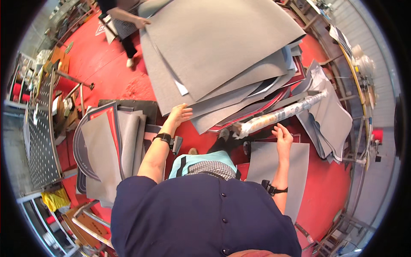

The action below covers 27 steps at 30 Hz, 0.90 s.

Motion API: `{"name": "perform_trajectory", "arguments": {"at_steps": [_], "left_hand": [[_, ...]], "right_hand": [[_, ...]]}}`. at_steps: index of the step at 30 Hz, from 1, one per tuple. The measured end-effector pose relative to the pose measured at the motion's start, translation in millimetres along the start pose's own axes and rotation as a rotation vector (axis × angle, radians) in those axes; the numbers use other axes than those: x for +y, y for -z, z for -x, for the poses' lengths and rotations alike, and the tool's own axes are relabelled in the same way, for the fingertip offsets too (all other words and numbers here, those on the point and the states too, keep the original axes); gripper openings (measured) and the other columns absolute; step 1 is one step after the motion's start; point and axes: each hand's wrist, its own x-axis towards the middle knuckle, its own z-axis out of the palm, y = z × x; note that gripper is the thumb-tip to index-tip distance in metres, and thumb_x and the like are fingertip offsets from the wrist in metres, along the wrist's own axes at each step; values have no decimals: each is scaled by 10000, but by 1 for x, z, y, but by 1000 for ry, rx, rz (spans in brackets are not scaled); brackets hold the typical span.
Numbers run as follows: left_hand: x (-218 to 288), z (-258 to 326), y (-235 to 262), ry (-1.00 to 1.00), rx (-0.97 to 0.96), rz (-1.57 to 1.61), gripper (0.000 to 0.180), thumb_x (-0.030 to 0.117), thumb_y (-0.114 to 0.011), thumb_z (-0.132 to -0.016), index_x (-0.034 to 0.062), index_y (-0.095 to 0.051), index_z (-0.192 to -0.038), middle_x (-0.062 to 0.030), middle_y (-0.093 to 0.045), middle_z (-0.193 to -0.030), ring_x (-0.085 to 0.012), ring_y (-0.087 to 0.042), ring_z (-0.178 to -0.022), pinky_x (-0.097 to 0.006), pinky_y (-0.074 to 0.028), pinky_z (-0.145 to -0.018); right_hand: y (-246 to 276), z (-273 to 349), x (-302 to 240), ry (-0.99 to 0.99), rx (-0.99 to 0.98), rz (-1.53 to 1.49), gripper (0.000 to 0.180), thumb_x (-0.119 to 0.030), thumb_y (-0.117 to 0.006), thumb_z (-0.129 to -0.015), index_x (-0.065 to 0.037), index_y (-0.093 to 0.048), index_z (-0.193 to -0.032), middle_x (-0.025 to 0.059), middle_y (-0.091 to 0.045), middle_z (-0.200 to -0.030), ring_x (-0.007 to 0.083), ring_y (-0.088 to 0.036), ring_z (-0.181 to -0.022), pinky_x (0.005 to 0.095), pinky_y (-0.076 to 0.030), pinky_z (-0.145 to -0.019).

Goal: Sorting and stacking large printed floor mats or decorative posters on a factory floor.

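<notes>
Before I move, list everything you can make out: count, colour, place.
mat stack: several, mostly grey, ahead
roll: one, pale, ahead right
right sheets: several, grey, right
left mats: several, grey, red, left
sheet: one, grey, lower right
panel: one, dark, far left
cloth: one, yellow, lower left
floor: one, red, underfoot
co-worker's hand: one, bare, upper left
apron: one, teal, centre
wristbands: two, black, either side
shirt: one, navy, lower centre
left hand: one, bare, by stack
right hand: one, bare, by roll

Red floor (323, 188); grey sheets (265, 160) lying right, mat pile (102, 147) left.
</notes>
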Motion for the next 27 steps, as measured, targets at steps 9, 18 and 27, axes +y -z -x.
{"name": "perform_trajectory", "arguments": {"at_steps": [9,18,27], "left_hand": [[1,-68,-75,99,118,-29,420,325,-458,-859,37,-430,-1162,-149,-568,-1044,-234,-595,-802,-327,-470,-661],[-16,-42,-126,171,76,-173,434,323,-458,-877,58,-409,-1217,-116,-571,-1040,-204,-598,-847,-302,-473,-658],[-2,-28,-51,124,536,-110,343,315,-476,-862,57,-482,-1087,-90,-611,-906,-160,-599,-702,-263,-460,-575]], "right_hand": [[0,-150,-12,-150,-145,-178,264,-153,-498,-870,-3,-548,-1080,89,-620,-910,118,-601,-735,203,-448,-620],[-66,-323,90,-613,-93,-652,672,-260,-581,-812,40,-227,-1298,223,-325,-1310,339,-353,-1192,482,-377,-860],[-85,-369,65,-452,325,-855,374,-132,-604,-794,26,-487,-1112,131,-532,-1116,283,-531,-987,441,-448,-804]]}}
